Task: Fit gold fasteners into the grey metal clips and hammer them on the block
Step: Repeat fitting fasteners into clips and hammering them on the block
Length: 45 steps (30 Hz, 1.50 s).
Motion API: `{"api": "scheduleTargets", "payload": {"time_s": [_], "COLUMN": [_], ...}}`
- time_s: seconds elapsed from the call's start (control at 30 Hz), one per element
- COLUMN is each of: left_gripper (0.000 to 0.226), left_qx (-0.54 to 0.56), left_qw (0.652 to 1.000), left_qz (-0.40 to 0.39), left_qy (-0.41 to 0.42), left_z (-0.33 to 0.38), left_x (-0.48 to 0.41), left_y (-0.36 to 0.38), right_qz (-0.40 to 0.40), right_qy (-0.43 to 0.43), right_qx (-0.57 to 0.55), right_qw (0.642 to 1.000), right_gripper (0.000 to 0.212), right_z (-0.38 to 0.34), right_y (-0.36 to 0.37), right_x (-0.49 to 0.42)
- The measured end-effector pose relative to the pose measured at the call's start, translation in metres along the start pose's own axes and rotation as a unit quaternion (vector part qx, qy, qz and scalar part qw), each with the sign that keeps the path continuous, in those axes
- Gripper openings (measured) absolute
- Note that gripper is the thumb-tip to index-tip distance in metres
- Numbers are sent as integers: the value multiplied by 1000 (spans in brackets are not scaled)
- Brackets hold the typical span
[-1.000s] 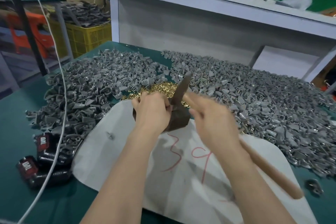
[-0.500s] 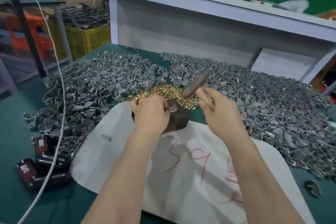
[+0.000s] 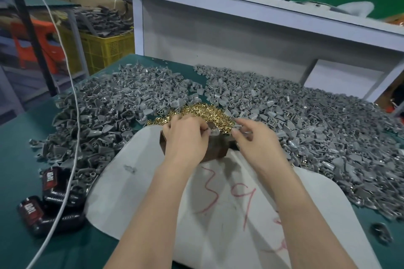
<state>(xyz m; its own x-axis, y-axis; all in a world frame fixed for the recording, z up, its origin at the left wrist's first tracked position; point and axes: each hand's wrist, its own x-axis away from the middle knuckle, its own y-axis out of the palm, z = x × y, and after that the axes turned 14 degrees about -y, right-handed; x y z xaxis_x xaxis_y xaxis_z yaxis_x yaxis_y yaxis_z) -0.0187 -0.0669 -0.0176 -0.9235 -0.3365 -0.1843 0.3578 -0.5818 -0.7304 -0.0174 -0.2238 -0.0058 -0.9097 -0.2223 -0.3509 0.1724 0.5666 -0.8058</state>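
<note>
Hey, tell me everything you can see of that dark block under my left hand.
The block is dark brown and chunky, with flat faces and angled corners; its material cannot be told. It sits on the far edge of the white sheet, just in front of the gold fasteners. The left hand lies over it and hides most of its top, pinching a grey clip there. The right hand is near its right side; contact is unclear.

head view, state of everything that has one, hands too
left hand, pinching a clip on the block
right hand, fingers curled, grip unclear, blurred
block, resting on the white sheet
fasteners, loose heap behind the block
clip piles, loose, left and right of the block
</note>
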Motion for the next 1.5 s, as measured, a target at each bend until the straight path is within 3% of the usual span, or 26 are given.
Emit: {"api": "scheduleTargets", "payload": {"time_s": [0.07, 0.13, 0.23, 0.27, 0.3, 0.37, 0.4, 0.47, 0.53, 0.67, 0.77, 0.97, 1.03, 1.13, 1.2, 1.27, 1.37, 1.5], "left_gripper": [14, 16, 22, 20, 17, 15, 20, 25, 24, 22, 21, 22, 23, 24, 19, 11, 22, 12], "left_qx": [21, 51, 179, 241, 303, 428, 486, 567, 590, 588, 583, 572, 580, 585, 579, 570, 538, 552], "left_qw": [1000, 999, 982, 965, 942, 881, 842, 769, 738, 734, 733, 735, 735, 750, 767, 788, 831, 828], "left_qz": [1, 6, 57, 83, 105, 129, 133, 152, 189, 220, 228, 248, 235, 211, 191, 152, 61, -42], "left_qy": [14, 17, -38, -65, -94, -158, -193, -252, -268, -259, -266, -265, -262, -227, -199, -174, -128, -89], "left_z": [2, 3, 1, 0, -1, -5, -7, -11, -15, -19, -22, -22, -22, -20, -18, -14, -8, 1], "left_x": [0, -1, -5, -6, -6, -8, -10, -16, -19, -19, -20, -22, -21, -20, -19, -18, -14, -8], "left_y": [0, -1, -7, -10, -14, -20, -23, -27, -30, -32, -33, -32, -30, -30, -29, -27, -24, -25], "right_qz": [-6, -7, 171, 229, 239, 153, 111, 40, -68, -257, -279, -217, -154, -28, 22, 43, 41, 51], "right_qy": [-41, -52, 29, 78, 134, 191, 166, 27, -108, -149, -129, -136, -131, -108, -106, -131, -181, -188], "right_qx": [-123, -149, -132, -119, -95, 11, 55, 51, 4, 72, 51, 71, 44, -99, -211, -279, -287, -265], "right_qw": [992, 987, 976, 963, 957, 969, 978, 998, 992, 952, 950, 964, 978, 989, 972, 950, 940, 944], "right_gripper": [30, 17, 18, 30, 46, 66, 66, 53, 38, 33, 26, 18, 18, 16, 14, 7, 17, 29], "right_z": [-14, -18, -7, -1, 6, 3, -6, -34, -70, -119, -126, -124, -121, -110, -101, -90, -75, -58], "right_y": [5, 11, 0, -7, -12, -10, 0, 25, 52, 93, 109, 118, 115, 98, 76, 54, 28, 18], "right_x": [-9, -20, -45, -54, -62, -71, -74, -79, -84, -103, -106, -108, -105, -100, -95, -84, -62, -42]}}
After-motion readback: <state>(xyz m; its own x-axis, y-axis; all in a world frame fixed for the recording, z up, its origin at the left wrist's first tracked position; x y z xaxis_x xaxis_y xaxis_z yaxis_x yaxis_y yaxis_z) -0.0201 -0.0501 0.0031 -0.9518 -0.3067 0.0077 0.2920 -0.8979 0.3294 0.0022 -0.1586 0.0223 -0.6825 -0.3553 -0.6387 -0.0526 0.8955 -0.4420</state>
